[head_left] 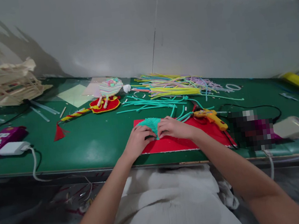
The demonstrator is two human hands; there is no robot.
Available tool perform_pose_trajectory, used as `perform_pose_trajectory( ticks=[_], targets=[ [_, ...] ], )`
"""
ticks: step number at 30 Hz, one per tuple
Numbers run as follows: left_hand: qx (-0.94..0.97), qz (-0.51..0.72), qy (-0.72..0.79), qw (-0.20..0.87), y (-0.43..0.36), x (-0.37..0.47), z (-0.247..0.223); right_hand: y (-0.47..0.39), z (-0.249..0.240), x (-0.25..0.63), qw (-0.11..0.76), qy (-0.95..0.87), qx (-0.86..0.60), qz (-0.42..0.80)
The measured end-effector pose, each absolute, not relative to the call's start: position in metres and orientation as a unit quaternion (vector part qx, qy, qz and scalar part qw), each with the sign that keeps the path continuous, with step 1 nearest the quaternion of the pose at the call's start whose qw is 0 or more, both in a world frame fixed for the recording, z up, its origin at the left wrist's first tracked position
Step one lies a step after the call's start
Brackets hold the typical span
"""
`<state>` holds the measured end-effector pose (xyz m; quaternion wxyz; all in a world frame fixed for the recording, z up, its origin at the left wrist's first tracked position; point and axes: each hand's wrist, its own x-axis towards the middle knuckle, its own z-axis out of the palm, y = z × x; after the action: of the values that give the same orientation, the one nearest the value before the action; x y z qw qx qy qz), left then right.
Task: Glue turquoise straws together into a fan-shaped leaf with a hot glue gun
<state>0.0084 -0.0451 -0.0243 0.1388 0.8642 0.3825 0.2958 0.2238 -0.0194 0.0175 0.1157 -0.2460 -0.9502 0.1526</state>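
Over the board (175, 145), your left hand (141, 137) and right hand (173, 127) pinch the fan (152, 123), probably light, soft and easily crushed, so grip its edges gently.

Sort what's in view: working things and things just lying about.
Likely in use:
- teal fan, between left hand and right hand
- red board
- teal stems
- glue gun

Likely lying about:
- red tassel
- white adapter
- green paper

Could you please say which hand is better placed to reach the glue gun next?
Probably the right hand: the yellow glue gun lies to its right, and the left hand, across the teal piece, is farther.
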Motion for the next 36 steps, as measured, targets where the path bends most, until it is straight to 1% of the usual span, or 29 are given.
perform_pose_trajectory(
  ticks=[3,6,9,11,14,17,22,28,33,36],
  targets=[
    [0.859,0.303,0.384,0.151,-0.046,0.009,-0.022,-0.023,0.011,0.228,0.149,-0.935,-0.262,0.185],
    [0.839,0.34,0.384,0.181,-0.047,0.008,-0.019,-0.032,0.007,0.233,0.211,-0.906,-0.299,0.212],
    [0.788,0.412,0.406,0.212,-0.049,0.003,-0.015,-0.043,0.008,0.241,0.276,-0.874,-0.352,0.192],
    [0.733,0.462,0.457,0.201,-0.05,-0.001,-0.013,-0.048,0.008,0.247,0.3,-0.86,-0.379,0.165],
    [0.655,0.499,0.546,0.155,-0.05,-0.005,-0.013,-0.052,0.004,0.255,0.297,-0.857,-0.4,0.133],
    [0.637,0.491,0.578,0.136,-0.048,-0.006,-0.015,-0.052,-0.004,0.259,0.295,-0.856,-0.412,0.102],
    [0.663,0.468,0.562,0.161,-0.049,-0.006,-0.019,-0.054,-0.014,0.254,0.308,-0.843,-0.437,0.062],
    [0.686,0.458,0.532,0.193,-0.055,-0.01,-0.021,-0.054,-0.016,0.253,0.308,-0.84,-0.443,0.056],
    [0.735,0.42,0.5,0.183,-0.056,-0.01,-0.023,-0.053,-0.017,0.253,0.32,-0.833,-0.447,0.058],
    [0.747,0.389,0.511,0.173,-0.055,-0.009,-0.024,-0.053,-0.016,0.254,0.328,-0.839,-0.429,0.065]
  ],
)
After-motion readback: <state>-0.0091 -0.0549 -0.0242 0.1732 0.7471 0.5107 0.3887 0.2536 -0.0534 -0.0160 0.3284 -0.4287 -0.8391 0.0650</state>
